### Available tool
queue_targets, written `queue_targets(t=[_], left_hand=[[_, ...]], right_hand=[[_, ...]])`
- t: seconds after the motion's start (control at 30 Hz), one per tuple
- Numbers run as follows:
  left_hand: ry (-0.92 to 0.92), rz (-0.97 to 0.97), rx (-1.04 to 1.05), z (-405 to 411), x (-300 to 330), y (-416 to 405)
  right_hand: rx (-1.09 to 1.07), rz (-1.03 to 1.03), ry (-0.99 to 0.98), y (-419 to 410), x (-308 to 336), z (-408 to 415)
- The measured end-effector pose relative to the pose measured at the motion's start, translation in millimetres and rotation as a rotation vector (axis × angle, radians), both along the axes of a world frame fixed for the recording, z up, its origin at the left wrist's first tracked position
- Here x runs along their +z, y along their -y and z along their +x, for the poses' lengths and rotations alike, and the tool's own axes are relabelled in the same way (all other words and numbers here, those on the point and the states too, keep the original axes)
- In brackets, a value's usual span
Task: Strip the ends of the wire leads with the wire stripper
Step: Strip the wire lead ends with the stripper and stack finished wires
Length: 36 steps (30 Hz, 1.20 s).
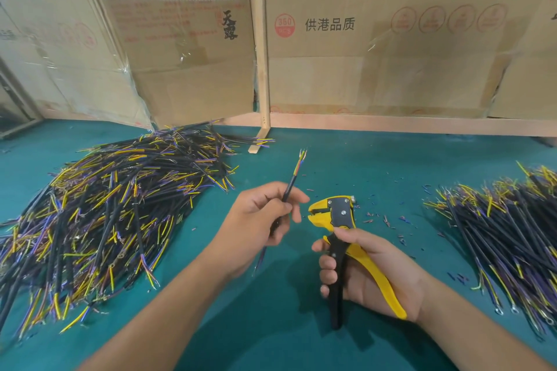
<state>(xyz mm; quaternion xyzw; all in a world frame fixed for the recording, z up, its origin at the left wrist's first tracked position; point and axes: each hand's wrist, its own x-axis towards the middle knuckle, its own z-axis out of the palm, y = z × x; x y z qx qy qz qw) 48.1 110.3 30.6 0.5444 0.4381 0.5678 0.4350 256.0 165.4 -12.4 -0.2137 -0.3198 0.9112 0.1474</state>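
Green matting point(271, 325) is being worked over: a light, floppy cable point(290, 187) is being pinched mid-sheath by the left hand point(259, 220), while the wire stripper point(337, 220) is being gripped by the right hand point(367, 274), jaws parted just beside it.

**Both hands up and gripping**

I see 2 bare forearms reaching in from the bottom edge, converging toward the middle. My left hand point(260, 214) is raised with its back to the camera, fingers curled and thumb pressed in, pinching a wire lead point(290, 187) that sticks up and away past the knuckles. My right hand point(370, 271) sits lower and just beside it, palm turned inward, 4 fingers wrapped around the wire stripper point(340, 238) handles, thumb lying across the top near the head.
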Motion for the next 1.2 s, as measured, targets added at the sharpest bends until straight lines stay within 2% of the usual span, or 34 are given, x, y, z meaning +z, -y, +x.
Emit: queue_targets(t=[0.23,0.97,1.2], left_hand=[[-0.104,0.070,0.003,-1.8,3.6,1.2],[-0.215,0.139,-0.049,-0.5,7.0,7.7],[-0.331,0.193,-0.013,4.8,12.0,10.8]], right_hand=[[0.010,-0.005,-0.004,-2.3,-2.9,-0.5],[0.017,-0.013,-0.020,-4.4,-6.8,0.4],[0.016,-0.007,-0.021,-4.5,-7.0,1.1]])
